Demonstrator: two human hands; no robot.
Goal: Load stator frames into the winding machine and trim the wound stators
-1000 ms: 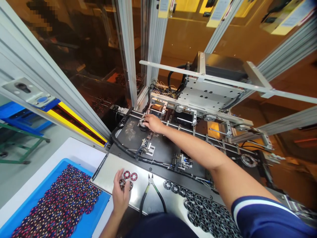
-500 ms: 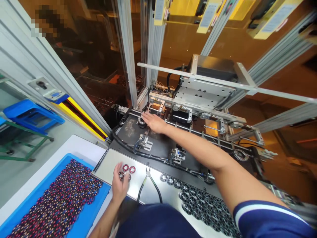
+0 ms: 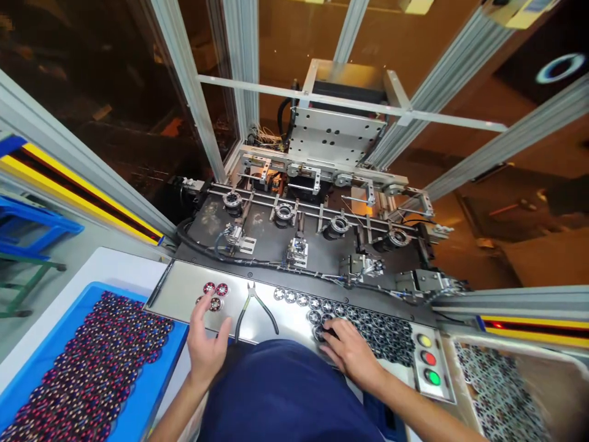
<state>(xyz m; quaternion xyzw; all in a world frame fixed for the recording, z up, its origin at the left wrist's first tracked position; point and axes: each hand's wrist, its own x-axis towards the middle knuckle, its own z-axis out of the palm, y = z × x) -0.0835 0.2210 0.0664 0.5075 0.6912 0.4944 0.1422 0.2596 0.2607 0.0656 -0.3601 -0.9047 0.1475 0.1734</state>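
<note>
My left hand (image 3: 207, 347) is over the front metal plate, thumb and fingers apart. Its fingertips are beside a small group of motor stators with red and dark windings (image 3: 216, 303), and partly cover one of them. On the right, my right hand (image 3: 352, 353) has its fingers curled at the near left corner of many bare grey stators (image 3: 381, 334). A dark stator shows between the thumb and forefinger, partly hidden. Between the hands lie cutting pliers (image 3: 252, 304) with spread handles. A round part (image 3: 232, 200) sits on the leftmost machine fixture.
At left, a blue tray (image 3: 177, 344) holds many wound stators. Behind the plate stands a machine with ring fixtures (image 3: 285, 212), sensors and cables. A button box (image 3: 430, 359) and a bin of metal parts (image 3: 501, 387) stand at right. Yellow light curtains (image 3: 83, 193) flank the opening.
My right hand has come back from the leftmost fixture to the bare stators at right. My left hand has drawn back from the small wound group and opened. The view has turned rightward.
</note>
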